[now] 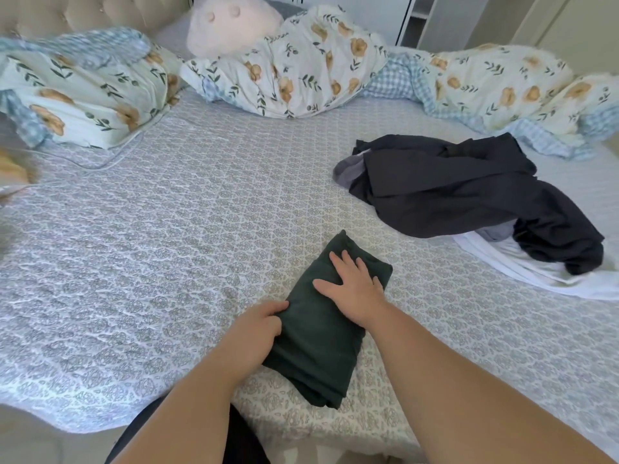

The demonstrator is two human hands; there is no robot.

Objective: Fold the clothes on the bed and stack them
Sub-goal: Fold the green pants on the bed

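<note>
A dark green garment [321, 346] lies folded into a narrow rectangle near the bed's front edge. My right hand [351, 289] rests flat on its upper part, fingers spread. My left hand [258, 329] pinches the garment's left edge, fingers curled onto the cloth. To the right, a loose heap of dark navy clothes [469, 195] lies unfolded, with a grey piece [348, 169] showing at its left end and a white garment [522, 266] under its near end.
The bed is covered by a grey patterned quilt [167, 246]. A floral duvet [301, 68] and pillows are bunched along the far side, with a pink plush toy [231, 25] on top. A thin cable [110, 162] lies at the left.
</note>
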